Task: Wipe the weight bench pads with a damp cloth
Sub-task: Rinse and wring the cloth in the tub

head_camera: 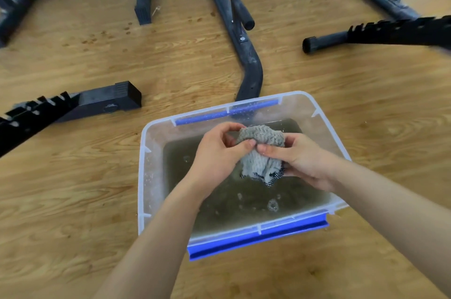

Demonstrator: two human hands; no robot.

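Note:
A wet grey cloth (260,152) with a dark checked edge is bunched up between both hands, held above murky water. My left hand (219,152) grips its left side with thumb and fingers. On the other side my right hand (300,159) pinches the cloth and supports it from below. Both hands hover over a clear plastic tub (146,176) with blue handles, which stands on the wooden floor. No bench pad shows in this view.
Black metal frame legs (249,62) of gym equipment stand on the floor beyond the tub. A notched black bar (48,108) lies at the left, another (395,30) at the right. Small drip marks dot the floor at the upper left.

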